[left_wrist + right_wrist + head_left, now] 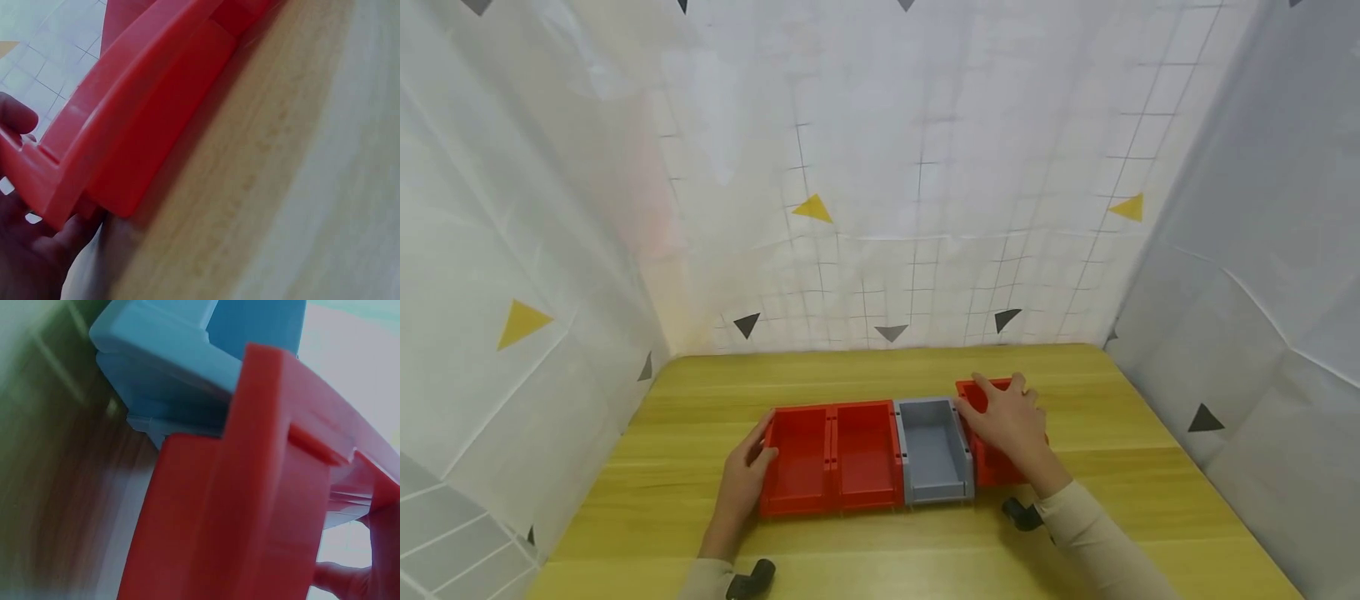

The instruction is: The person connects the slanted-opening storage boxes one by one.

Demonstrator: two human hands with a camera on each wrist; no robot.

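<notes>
Side by side on the table stand two red bins, the outer left red bin and the inner left red bin, then a grey bin. My left hand holds the outer wall of the outer left bin, thumb at its rim and the other fingers round the side in the left wrist view. At the right end, the right red bin sits set back and slightly turned beside the grey one. Over its top reaches my right hand, fingers spread across it and gripping its walls. Part of that bin is hidden beneath the hand.
The wooden table runs out in front of and behind the row. White sheeting with grid lines and triangles rises behind the table and at both sides. Black wrist mounts sit at both cuffs.
</notes>
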